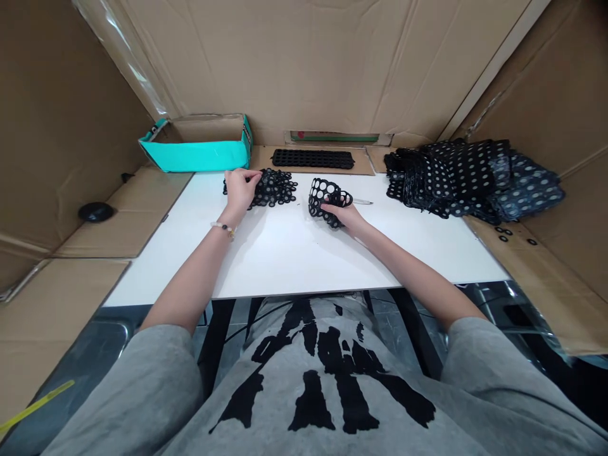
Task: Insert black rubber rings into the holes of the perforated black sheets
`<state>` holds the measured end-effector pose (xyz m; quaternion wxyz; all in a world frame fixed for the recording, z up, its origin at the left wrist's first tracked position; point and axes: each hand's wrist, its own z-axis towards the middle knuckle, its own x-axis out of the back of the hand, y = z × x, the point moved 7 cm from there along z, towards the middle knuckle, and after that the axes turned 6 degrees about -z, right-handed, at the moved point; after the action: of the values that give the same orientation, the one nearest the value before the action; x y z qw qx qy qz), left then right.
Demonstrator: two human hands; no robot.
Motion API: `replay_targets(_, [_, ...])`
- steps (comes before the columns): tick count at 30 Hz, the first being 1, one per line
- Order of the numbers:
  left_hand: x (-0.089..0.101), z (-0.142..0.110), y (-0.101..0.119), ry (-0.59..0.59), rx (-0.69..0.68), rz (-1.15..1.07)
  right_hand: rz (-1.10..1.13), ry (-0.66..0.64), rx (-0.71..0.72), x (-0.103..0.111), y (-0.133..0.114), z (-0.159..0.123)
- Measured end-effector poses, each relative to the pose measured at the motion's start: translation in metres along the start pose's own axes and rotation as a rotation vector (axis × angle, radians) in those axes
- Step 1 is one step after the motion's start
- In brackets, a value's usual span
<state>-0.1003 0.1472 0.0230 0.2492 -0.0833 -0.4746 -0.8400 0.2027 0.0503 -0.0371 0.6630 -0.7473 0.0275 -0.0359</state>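
Observation:
My left hand (241, 189) is at the left edge of a pile of small black rings (278, 189) on the white tabletop. Its thumb and fingertips are pinched together; whatever may be between them is too small to make out. My right hand (342, 212) grips a curled black sheet full of round holes (320, 196), thumb on its near side. The sheet is bent into a loop above the table, and the fingers behind it are partly hidden. A thin pale stick-like thing (363, 202) lies just right of the sheet.
A teal and cardboard box (194, 157) stands at the back left. A black perforated strip (312, 159) lies at the back. Stacked black holed sheets (456, 177) sit at the right, with several loose rings (503, 232) beside them. Cardboard walls (308, 63) surround the white tabletop (294, 253).

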Motion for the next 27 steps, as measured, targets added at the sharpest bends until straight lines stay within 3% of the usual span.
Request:
replay_targets(4, [0.002, -0.001, -0.005, -0.011, -0.091, 0.105, 0.042, 0.002, -0.018, -0.001, 0.000, 0.001])
replay_targets(7, [-0.003, -0.008, 0.013, -0.022, -0.156, 0.107, 0.029, 0.019, -0.033, 0.001, 0.001, 0.002])
replay_targets(9, [-0.016, -0.017, 0.036, -0.139, -0.209, 0.091, 0.029, 0.016, -0.018, 0.001, 0.001, 0.002])
replay_targets(13, [-0.061, -0.057, 0.084, -0.495, -0.274, 0.037, 0.060, -0.036, 0.060, -0.004, -0.002, 0.002])
replay_targets(16, [-0.084, -0.084, 0.101, -0.601, -0.252, -0.010, 0.033, -0.080, 0.124, -0.008, -0.006, -0.002])
replay_targets(21, [-0.095, -0.090, 0.088, -0.610, -0.011, -0.164, -0.013, -0.155, 0.184, -0.015, -0.011, -0.008])
replay_targets(24, [-0.098, -0.084, 0.073, -0.659, 0.168, -0.269, -0.061, -0.137, 0.162, -0.015, -0.008, -0.007])
replay_targets(27, [-0.091, -0.069, 0.059, -0.614, 0.224, -0.297, -0.103, -0.090, 0.120, -0.011, -0.005, -0.004])
